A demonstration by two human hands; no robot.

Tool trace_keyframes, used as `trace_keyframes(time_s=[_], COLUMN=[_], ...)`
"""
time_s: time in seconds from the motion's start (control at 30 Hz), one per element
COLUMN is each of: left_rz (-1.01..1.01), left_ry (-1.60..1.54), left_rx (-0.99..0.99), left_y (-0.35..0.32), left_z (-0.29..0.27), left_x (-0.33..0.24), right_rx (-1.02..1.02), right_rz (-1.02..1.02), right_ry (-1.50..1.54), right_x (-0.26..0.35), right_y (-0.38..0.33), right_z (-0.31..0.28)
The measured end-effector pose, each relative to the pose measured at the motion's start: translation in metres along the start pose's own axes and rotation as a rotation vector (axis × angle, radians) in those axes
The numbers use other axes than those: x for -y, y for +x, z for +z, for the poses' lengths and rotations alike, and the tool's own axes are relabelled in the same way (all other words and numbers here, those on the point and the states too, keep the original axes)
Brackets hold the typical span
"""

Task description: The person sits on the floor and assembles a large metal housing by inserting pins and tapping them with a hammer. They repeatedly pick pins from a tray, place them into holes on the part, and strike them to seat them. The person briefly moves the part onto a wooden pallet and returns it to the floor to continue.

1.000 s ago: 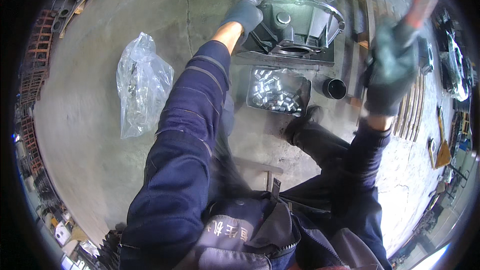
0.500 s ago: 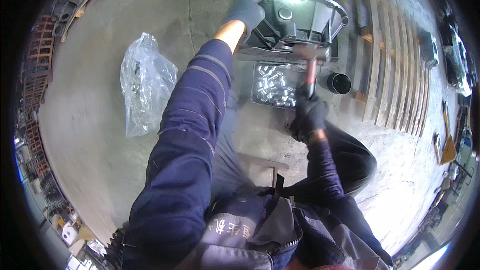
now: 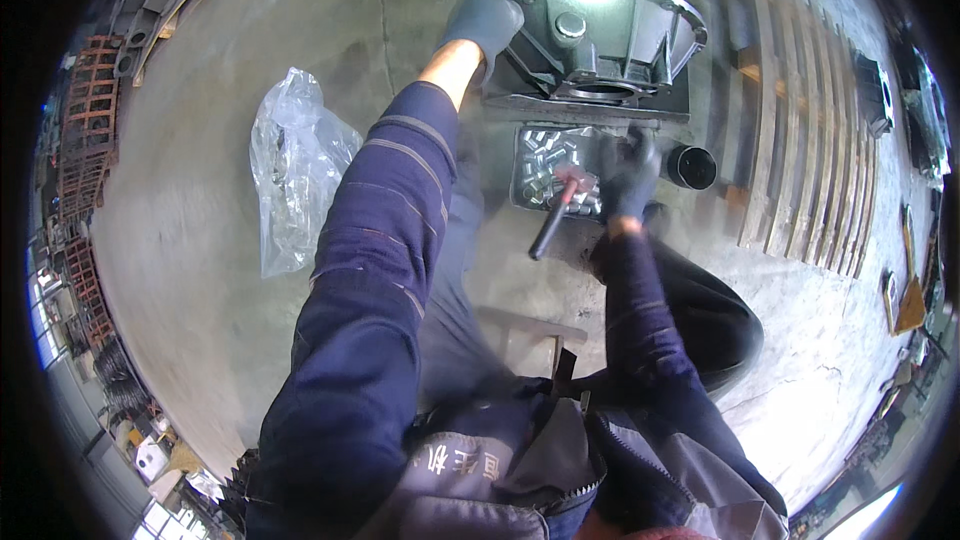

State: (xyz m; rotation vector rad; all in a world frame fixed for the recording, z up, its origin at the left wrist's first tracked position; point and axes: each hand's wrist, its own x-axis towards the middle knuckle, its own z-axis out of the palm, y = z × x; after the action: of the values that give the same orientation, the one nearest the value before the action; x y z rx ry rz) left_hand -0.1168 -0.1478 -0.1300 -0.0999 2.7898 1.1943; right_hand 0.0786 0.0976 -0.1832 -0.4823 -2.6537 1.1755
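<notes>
The left hand (image 3: pixel 484 20), in a grey glove, rests flat and open against the left rim of a large grey cast-metal housing (image 3: pixel 610 40) that stands on the concrete floor (image 3: pixel 200 240). The fingers lie spread over the edge of the casting and do not close around any part of it.

The right hand (image 3: pixel 628 180), in a dark glove, is just below the housing, over a shallow metal tray (image 3: pixel 530 155) of small silver cylindrical parts (image 3: pixel 545 152). Motion blur hides the fingers; it cannot be determined whether this hand is closed on anything. A hammer (image 3: pixel 556 218) with a dark handle and a reddish head lies tilted at the near edge of the tray, its head just left of the right hand. Contact between the hand and the hammer cannot be confirmed.

A short black tube (image 3: pixel 691 167) lies on the floor just right of the tray. A crumpled clear plastic bag (image 3: pixel 292 175) lies well to the left, apart from both hands. Wooden slats (image 3: pixel 800 140) lie to the right of the housing.
</notes>
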Motion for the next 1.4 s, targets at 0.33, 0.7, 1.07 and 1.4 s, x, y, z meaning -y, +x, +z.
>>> trace_keyframes(time_s=[0.33,0.7,1.07,1.4], left_rz=[0.016,-0.292,0.021,0.412], left_ry=[-0.128,-0.024,-0.082,0.22], left_rx=[-0.087,-0.087,-0.094,-0.257], left_y=[0.013,0.055,0.078,0.056], left_z=[0.008,0.045,0.063,0.029], left_x=[0.02,0.051,0.074,-0.138], right_rx=[0.253,0.358,0.574,0.371], right_rz=[-0.615,0.282,0.397,0.919], right_ry=[-0.297,0.159,0.999,1.796], right_x=[0.155,-0.094,-0.025,0.016], right_y=[0.143,0.028,0.076,0.093], right_z=[0.005,0.016,0.058,0.021])
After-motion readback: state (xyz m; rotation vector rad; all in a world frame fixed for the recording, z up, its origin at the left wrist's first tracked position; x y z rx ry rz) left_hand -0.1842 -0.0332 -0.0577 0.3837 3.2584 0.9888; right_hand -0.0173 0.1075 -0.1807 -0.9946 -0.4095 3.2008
